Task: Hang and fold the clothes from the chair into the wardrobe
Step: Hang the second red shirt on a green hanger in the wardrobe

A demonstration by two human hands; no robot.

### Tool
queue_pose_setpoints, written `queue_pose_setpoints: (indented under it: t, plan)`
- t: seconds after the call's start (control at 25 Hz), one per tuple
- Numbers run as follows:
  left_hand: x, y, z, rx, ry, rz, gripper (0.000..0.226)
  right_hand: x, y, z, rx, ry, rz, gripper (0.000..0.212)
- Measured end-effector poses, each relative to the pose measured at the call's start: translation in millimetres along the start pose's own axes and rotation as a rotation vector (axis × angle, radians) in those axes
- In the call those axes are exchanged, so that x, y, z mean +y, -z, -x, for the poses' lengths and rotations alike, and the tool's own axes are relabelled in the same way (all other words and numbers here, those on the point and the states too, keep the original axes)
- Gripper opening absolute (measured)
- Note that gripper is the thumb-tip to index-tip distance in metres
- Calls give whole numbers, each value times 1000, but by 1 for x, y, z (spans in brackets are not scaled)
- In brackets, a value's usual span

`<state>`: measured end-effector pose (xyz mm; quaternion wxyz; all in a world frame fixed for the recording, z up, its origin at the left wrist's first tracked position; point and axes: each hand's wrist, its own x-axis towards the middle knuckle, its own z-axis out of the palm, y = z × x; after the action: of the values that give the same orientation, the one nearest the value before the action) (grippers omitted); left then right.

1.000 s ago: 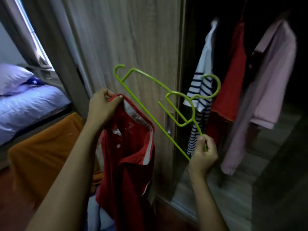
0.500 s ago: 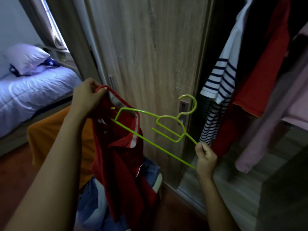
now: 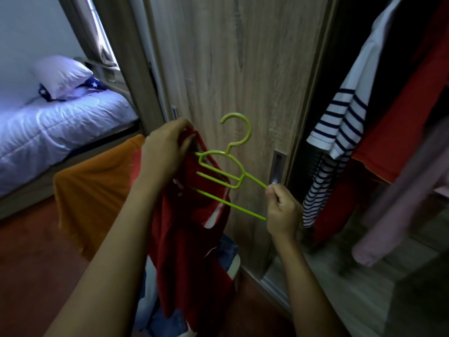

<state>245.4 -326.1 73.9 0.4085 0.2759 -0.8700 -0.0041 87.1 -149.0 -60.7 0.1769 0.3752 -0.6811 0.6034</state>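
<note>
Early stage: left hand (image 3: pixel 167 147) grips the red shirt (image 3: pixel 189 239) at its collar, right hand (image 3: pixel 281 210) pinches the green hanger (image 3: pixel 230 204), apparently entering the neck; the shirt is not yet in the wardrobe (image 3: pixel 230 69), denim (image 3: pixel 226 249) waits below.

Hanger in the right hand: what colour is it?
The hanger is lime green; the head view shows it.

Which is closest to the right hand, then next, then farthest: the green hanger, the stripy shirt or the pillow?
1. The green hanger: the right hand grips its end.
2. The stripy shirt: hanging in the wardrobe, to the right.
3. The pillow: far off to the left, on the bed.
</note>
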Motion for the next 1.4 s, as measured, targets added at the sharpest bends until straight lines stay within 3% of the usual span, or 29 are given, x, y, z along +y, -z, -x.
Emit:
queue_pose_setpoints:
  t: [0.24, 0.44, 0.52, 0.64, 0.72, 0.8, 0.88, 1.08, 1.32, 1.4]
  plan:
    - [19, -21, 24, 97, 112, 269, 12, -3, -16, 5, 47, -202, -166, 21]
    - [15, -16, 51, 131, 154, 443, 26, -1, -19, -5, 22, -270, -293, 20]
    - [2, -12, 63, 295, 252, 424, 23, 0, -22, -8, 7, -293, -370, 21]
    - [-28, -4, 77, 540, 472, 177, 27, 1, -23, -13, -15, -332, -451, 27]
    - [-50, 4, 81, 469, 642, 91, 43, 4, -23, -14, -28, -344, -486, 32]
    - [-73, 13, 81, 267, 780, 86, 51, 6, -23, -16, -45, -345, -510, 31]
    - [-86, 24, 78, 129, 723, 104, 38, 8, -24, -17, -68, -343, -520, 27]
    - [-84, 47, 47, 298, 582, 303, 14, 23, -24, -14, -163, -450, -560, 46]
    - [-90, 43, 30, 155, 575, 361, 20, 23, -27, -13, -167, -667, -612, 43]
    - [-87, 47, 26, 199, 575, 418, 28, 20, -29, -11, -170, -665, -604, 46]
